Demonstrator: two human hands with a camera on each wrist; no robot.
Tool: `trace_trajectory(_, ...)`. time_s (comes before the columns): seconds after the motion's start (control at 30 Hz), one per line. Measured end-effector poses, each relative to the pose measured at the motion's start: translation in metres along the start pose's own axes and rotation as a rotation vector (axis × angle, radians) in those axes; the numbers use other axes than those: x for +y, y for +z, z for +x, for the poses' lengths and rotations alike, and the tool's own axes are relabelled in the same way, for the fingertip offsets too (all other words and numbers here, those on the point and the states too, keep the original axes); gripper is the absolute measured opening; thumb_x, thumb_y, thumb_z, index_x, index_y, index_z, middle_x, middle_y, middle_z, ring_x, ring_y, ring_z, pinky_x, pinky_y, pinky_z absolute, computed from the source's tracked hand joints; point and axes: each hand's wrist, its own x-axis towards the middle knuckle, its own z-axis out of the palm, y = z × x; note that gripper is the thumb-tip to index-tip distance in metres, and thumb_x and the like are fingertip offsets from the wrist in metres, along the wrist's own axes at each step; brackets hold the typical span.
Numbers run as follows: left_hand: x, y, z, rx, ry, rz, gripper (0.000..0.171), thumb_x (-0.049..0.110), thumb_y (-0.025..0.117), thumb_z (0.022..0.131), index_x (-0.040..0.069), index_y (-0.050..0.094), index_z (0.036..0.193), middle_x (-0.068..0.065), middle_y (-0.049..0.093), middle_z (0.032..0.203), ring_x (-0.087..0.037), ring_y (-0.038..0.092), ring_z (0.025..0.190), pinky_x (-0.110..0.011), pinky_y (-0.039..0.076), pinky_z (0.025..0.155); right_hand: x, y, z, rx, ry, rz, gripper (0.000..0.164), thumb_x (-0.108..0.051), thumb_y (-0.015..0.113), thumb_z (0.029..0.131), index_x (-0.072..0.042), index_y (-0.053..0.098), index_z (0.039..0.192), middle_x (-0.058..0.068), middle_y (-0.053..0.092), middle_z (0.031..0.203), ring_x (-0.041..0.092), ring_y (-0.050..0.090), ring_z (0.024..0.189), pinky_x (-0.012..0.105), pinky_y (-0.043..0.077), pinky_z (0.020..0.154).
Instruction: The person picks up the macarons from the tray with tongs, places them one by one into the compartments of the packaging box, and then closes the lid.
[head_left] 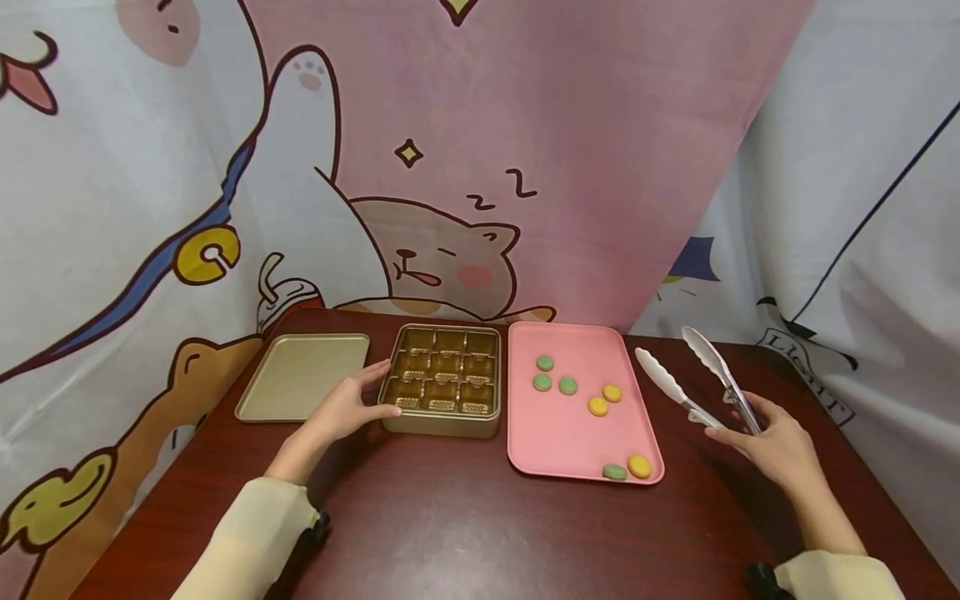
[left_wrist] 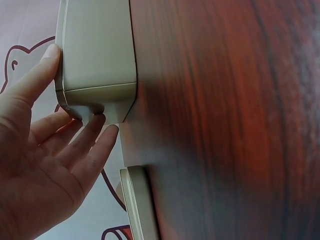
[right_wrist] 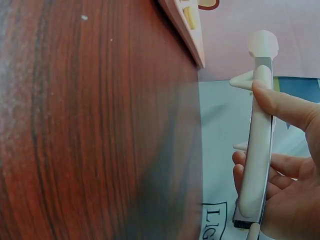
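Observation:
My left hand (head_left: 351, 406) rests at the left side of a gold box (head_left: 442, 425) with a divided insert. In the left wrist view, the thumb (left_wrist: 42, 75) lies along the box's rim and the fairly straight fingers touch its side wall. The compartments in the insert (head_left: 440, 371) hold nothing. My right hand (head_left: 783, 446) holds metal tongs (head_left: 738, 400) with white tips, their arms spread apart with nothing between. To the left of the tongs, a pink tray (head_left: 555, 442) carries green macarons (head_left: 567, 385) and yellow macarons (head_left: 597, 407).
A flat gold lid (head_left: 303, 379) lies on the table left of the box. At the tray's near right corner, a green macaron (head_left: 614, 472) sits beside a yellow one. The dark red wooden table (head_left: 450, 525) meets a printed cloth (head_left: 570, 167) behind and at the sides.

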Motion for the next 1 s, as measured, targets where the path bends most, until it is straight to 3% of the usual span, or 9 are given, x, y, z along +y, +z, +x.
trace_trajectory(0.13,-0.001,0.0,0.0,0.002,0.0,-0.004,0.081,0.024,0.08,0.085,-0.005,0.039,0.149,-0.02,0.036,0.159,-0.043,0.036,0.144,-0.059,0.034,0.114,-0.002,-0.003,-0.004,-0.007,-0.016,-0.007,0.095,-0.047,0.078,0.082,0.009,0.037,0.147,0.042,0.047,0.133,0.052,0.049,0.108,0.062,0.042,0.082)
trace_trajectory(0.43,-0.004,0.002,0.0,0.009,0.02,-0.025,0.081,0.023,0.08,0.085,-0.007,0.04,0.148,-0.021,0.036,0.158,-0.043,0.034,0.145,-0.059,0.032,0.115,-0.006,-0.006,-0.014,-0.015,-0.061,-0.021,0.087,-0.044,0.081,0.08,0.001,0.045,0.145,0.04,0.05,0.132,0.051,0.051,0.107,0.058,0.042,0.078)
trace_trajectory(0.83,-0.004,0.001,0.0,0.016,0.027,-0.038,0.081,0.024,0.08,0.085,-0.006,0.04,0.149,-0.021,0.037,0.158,-0.043,0.034,0.145,-0.059,0.033,0.114,-0.014,-0.003,-0.02,-0.051,-0.112,-0.032,0.089,-0.042,0.082,0.079,0.003,0.044,0.145,0.038,0.049,0.135,0.05,0.051,0.111,0.058,0.042,0.082)
trace_trajectory(1.0,-0.005,0.002,-0.001,0.021,0.033,-0.037,0.08,0.023,0.081,0.084,-0.007,0.042,0.148,-0.022,0.038,0.157,-0.044,0.035,0.144,-0.059,0.034,0.114,-0.018,-0.001,-0.024,-0.103,-0.109,-0.035,0.092,-0.045,0.081,0.079,0.003,0.041,0.148,0.038,0.047,0.138,0.05,0.05,0.114,0.061,0.042,0.085)
